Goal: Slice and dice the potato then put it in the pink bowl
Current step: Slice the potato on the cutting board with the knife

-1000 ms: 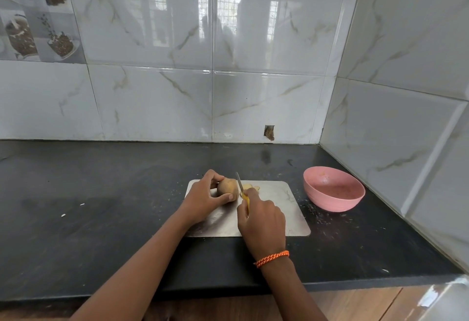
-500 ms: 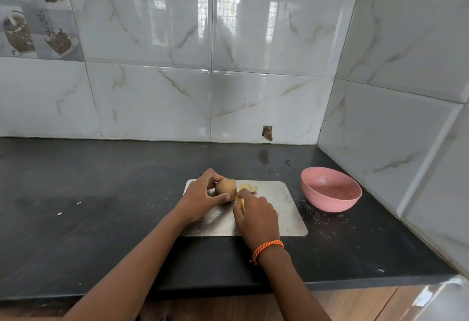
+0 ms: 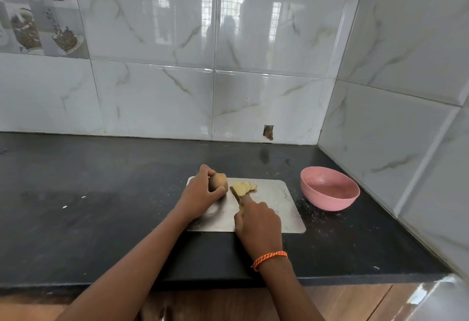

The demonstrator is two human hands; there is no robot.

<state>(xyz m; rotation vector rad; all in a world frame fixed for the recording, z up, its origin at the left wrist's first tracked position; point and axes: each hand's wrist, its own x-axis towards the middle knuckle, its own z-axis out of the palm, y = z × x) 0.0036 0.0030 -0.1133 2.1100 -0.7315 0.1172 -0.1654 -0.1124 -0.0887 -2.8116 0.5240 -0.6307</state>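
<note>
Head view, potato (image 3: 218,181) gripped by left hand (image 3: 200,193)

A single head-worn wide-angle view looks forward and down, close over the black stone bench (image 3: 101,206), facing the white marble-tiled wall corner (image 3: 327,107).

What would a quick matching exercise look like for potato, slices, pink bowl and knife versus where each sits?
Things:
1. potato
2. slices
3. pink bowl
4. knife

Places:
A. on the counter, right of the cutting board
B. gripped by the left hand
C. held by the right hand
D. lying loose on the board, right of the blade

Pairs: 1-B, 2-D, 3-A, 4-C
</note>
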